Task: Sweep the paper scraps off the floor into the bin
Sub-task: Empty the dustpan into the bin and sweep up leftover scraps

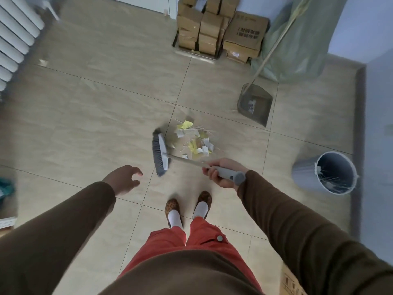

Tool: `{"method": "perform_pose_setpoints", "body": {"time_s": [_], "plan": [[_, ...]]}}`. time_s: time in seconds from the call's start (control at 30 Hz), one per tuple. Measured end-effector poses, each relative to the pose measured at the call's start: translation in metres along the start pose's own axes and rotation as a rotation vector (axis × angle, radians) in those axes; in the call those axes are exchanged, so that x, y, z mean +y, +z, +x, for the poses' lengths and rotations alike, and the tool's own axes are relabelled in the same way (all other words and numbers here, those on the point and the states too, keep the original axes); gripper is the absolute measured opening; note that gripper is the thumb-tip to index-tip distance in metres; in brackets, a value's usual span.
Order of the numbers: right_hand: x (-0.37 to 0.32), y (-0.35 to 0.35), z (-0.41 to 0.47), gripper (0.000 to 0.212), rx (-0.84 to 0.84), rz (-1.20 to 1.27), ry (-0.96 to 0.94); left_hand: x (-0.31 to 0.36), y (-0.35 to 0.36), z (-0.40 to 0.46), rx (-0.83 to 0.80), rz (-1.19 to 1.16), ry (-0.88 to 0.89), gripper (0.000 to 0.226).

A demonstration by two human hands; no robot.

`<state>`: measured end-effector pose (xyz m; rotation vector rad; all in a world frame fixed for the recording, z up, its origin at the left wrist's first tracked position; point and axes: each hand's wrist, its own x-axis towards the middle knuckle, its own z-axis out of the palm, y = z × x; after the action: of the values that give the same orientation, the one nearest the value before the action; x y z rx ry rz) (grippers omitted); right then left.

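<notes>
A pile of yellow and white paper scraps (196, 140) with thin sticks lies on the tiled floor in front of my feet. My right hand (223, 172) grips the grey handle of a broom, whose grey brush head (160, 154) stands just left of the pile. My left hand (125, 178) hangs free over the floor, fingers apart, holding nothing. A grey dustpan (255, 105) with a long handle stands beyond the pile on the right. The grey bin (327, 173) stands at the right, with some scraps inside.
Stacked cardboard boxes (217, 28) and a green bag (297, 39) stand against the far wall. A white radiator (14, 39) runs along the left. A cardboard box corner (291, 279) sits by my right leg. The wall and baseboard (359, 145) are at the right.
</notes>
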<state>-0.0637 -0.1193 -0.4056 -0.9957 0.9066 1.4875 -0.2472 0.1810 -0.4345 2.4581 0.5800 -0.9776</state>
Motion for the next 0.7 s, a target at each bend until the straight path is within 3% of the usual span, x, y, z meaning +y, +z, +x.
{"method": "perform_pose_setpoints", "body": {"time_s": [0.3, 0.53, 0.7], "plan": [[0.017, -0.027, -0.082, 0.018, 0.241, -0.16, -0.185, 0.012, -0.004, 0.007, -0.024, 0.026, 0.071, 0.034], [0.056, -0.064, -0.128, 0.029, 0.17, -0.234, -0.166, 0.049, -0.029, 0.034, -0.011, 0.057, 0.107, 0.035], [0.014, -0.103, -0.133, 0.035, 0.121, -0.252, -0.016, 0.106, -0.045, 0.066, -0.003, 0.084, 0.147, 0.035]]}}
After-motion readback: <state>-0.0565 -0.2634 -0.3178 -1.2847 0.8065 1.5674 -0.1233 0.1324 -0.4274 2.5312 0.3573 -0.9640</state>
